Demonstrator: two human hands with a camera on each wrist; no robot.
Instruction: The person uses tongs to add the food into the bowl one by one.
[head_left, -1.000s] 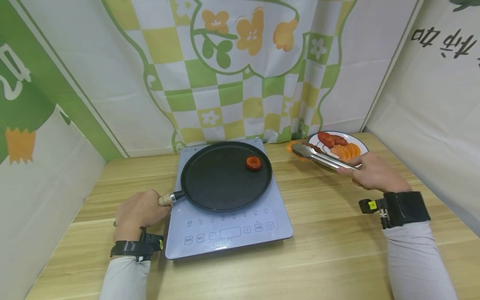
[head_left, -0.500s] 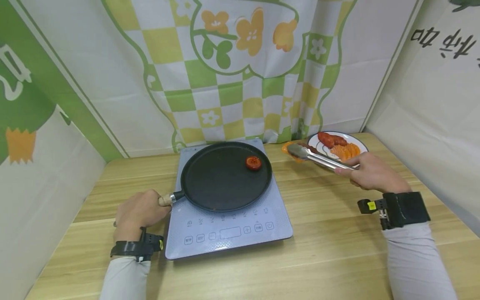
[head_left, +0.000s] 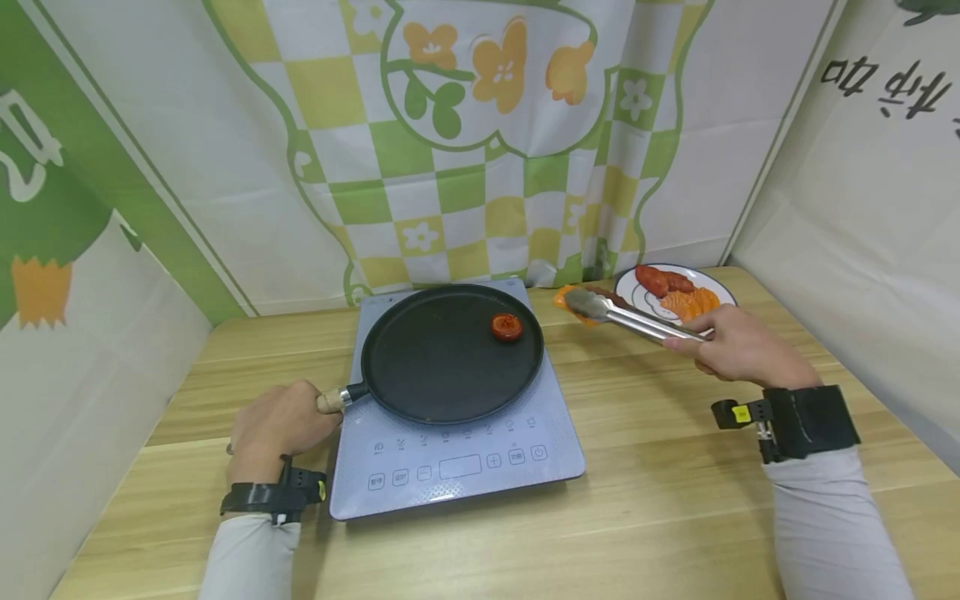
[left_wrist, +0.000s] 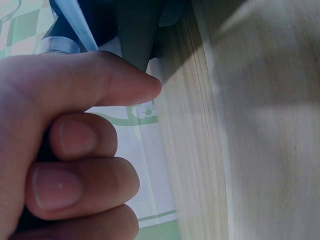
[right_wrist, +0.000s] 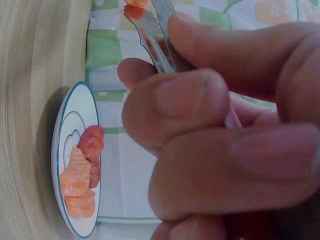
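My left hand (head_left: 281, 421) grips the wooden handle (head_left: 330, 401) of a flat black pan (head_left: 450, 367). In the left wrist view its fingers (left_wrist: 85, 185) are curled round the handle. Towards the pan's right side lies a small round red piece of food (head_left: 507, 327). My right hand (head_left: 738, 343) holds metal tongs (head_left: 637, 321), with thumb and fingers closed round them. Between the tong tips is an orange slice of food (head_left: 561, 297), raised between plate and pan. Behind the tongs stands a white plate (head_left: 630, 287) with red sausages (head_left: 652, 280) and salmon slices (head_left: 692, 303).
Under the pan is a grey induction cooker (head_left: 457, 492) with touch buttons along its front. It sits on a wooden table (head_left: 652, 500). A patterned curtain (head_left: 457, 192) hangs close behind, and a white panel (head_left: 870, 250) rises at the right.
My right hand has moved the tongs and the orange slice a little to the left, away from the plate. The left hand and the pan have stayed still.
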